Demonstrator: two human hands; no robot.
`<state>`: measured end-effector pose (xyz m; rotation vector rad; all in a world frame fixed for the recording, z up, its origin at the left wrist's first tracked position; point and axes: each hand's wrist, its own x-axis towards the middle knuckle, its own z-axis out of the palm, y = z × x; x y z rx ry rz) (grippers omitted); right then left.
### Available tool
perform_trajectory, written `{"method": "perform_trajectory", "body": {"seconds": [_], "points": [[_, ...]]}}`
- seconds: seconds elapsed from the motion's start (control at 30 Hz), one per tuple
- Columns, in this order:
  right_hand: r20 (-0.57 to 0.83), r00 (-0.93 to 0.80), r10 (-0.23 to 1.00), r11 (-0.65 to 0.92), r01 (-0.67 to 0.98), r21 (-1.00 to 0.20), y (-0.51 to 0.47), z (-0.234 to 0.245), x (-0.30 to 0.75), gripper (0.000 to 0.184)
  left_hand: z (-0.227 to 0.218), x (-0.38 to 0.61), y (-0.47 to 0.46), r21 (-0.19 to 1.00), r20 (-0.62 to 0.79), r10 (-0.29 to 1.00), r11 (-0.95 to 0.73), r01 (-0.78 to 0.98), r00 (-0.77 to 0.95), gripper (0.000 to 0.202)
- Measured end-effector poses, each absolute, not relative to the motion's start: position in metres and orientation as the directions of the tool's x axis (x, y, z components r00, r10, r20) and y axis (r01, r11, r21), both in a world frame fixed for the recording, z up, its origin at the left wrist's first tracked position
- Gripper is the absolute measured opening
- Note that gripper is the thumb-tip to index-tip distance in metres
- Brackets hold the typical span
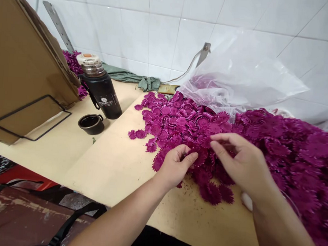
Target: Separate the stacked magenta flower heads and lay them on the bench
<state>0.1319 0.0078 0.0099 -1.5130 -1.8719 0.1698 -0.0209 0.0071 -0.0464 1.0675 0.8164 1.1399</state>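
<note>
A big heap of magenta fabric flower heads point(275, 143) covers the right half of the pale wooden table point(109, 164). My left hand point(175, 166) rests at the heap's near edge, fingers curled and pinching a magenta flower point(197, 156). My right hand point(240, 162) hovers just right of it over the heap, fingers bent with the forefinger and thumb stretched toward the same flower. Whether the right hand grips anything is unclear.
A black thermos flask point(101, 86) and its black cup lid point(91, 123) stand at the left of the table. A cardboard box point(24, 64) leans at far left. A clear plastic bag point(237, 79) lies behind the heap against the white tiled wall. A red stool point(21, 174) sits below the table edge.
</note>
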Motion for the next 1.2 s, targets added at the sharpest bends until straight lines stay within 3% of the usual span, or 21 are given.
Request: {"method": "perform_trajectory", "body": {"seconds": [0.13, 0.3, 0.47, 0.7, 0.77, 0.83, 0.93, 1.03, 1.1, 1.2], "points": [[0.25, -0.18, 0.951, 0.301, 0.723, -0.622, -0.01, 0.003, 0.114, 0.026, -0.047, -0.021, 0.009, 0.958, 0.019, 0.98, 0.039, -0.284, 0.2, 0.043], [0.146, -0.241, 0.96, 0.265, 0.601, -0.754, -0.006, -0.001, 0.11, 0.012, -0.049, -0.021, 0.011, 0.952, -0.036, 0.979, 0.094, -0.291, 0.199, 0.051], [0.22, -0.157, 0.963, 0.27, 0.567, -0.778, 0.003, -0.005, 0.108, 0.006, -0.047, -0.02, 0.01, 0.957, -0.016, 0.976, 0.077, -0.279, 0.215, 0.046], [0.517, 0.11, 0.849, 0.208, 0.83, -0.518, 0.012, -0.002, 0.115, 0.012, -0.045, -0.019, 0.005, 0.979, 0.081, 0.971, -0.035, -0.198, 0.226, 0.03], [0.581, 0.297, 0.758, 0.117, 0.814, -0.569, 0.025, 0.007, 0.132, 0.013, -0.046, -0.019, 0.004, 0.988, 0.075, 0.972, -0.042, -0.15, 0.224, 0.028], [0.56, 0.421, 0.713, 0.074, 0.749, -0.658, 0.039, 0.019, 0.151, 0.019, -0.046, -0.02, 0.004, 0.991, 0.057, 0.971, -0.027, -0.132, 0.233, 0.028], [0.585, 0.313, 0.748, 0.024, 0.868, -0.495, 0.047, 0.033, 0.165, 0.032, -0.047, -0.02, 0.005, 0.984, 0.034, 0.973, 0.008, -0.178, 0.23, 0.033], [0.619, 0.091, 0.78, 0.186, 0.911, -0.368, 0.034, 0.032, 0.152, 0.029, -0.047, -0.02, 0.006, 0.971, 0.004, 0.98, 0.043, -0.234, 0.199, 0.041], [0.57, -0.032, 0.821, 0.307, 0.867, -0.393, 0.019, 0.024, 0.136, 0.021, -0.048, -0.02, 0.007, 0.956, -0.032, 0.982, 0.085, -0.283, 0.187, 0.047], [0.274, -0.195, 0.942, 0.325, 0.737, -0.592, -0.001, 0.011, 0.114, 0.015, -0.048, -0.02, 0.009, 0.933, -0.078, 0.98, 0.137, -0.333, 0.184, 0.054]]}}
